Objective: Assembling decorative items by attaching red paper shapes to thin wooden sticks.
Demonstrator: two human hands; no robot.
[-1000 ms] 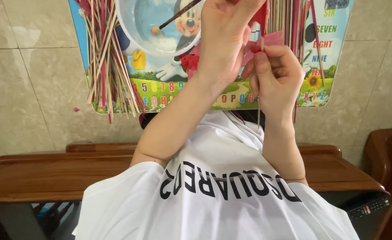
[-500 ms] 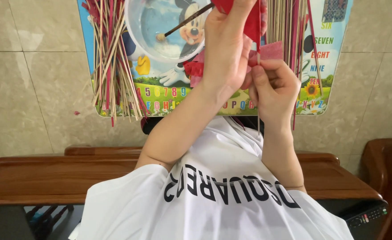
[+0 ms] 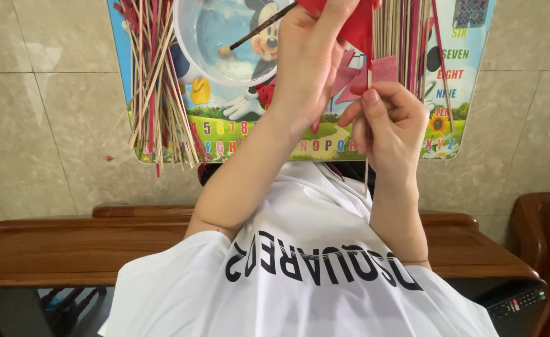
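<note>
Item, my view: right hand (image 3: 390, 122) pinches upright stick (image 3: 366, 168), long axis vertical; left hand (image 3: 315, 56) just beside, closed on red paper (image 3: 359, 28) at stick's top.

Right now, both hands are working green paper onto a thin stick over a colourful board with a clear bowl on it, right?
Not quite: the paper is red and pink, not green. The head view shows the left hand gripping it and the right hand pinching the thin stick, over the colourful board with the clear bowl.
</note>
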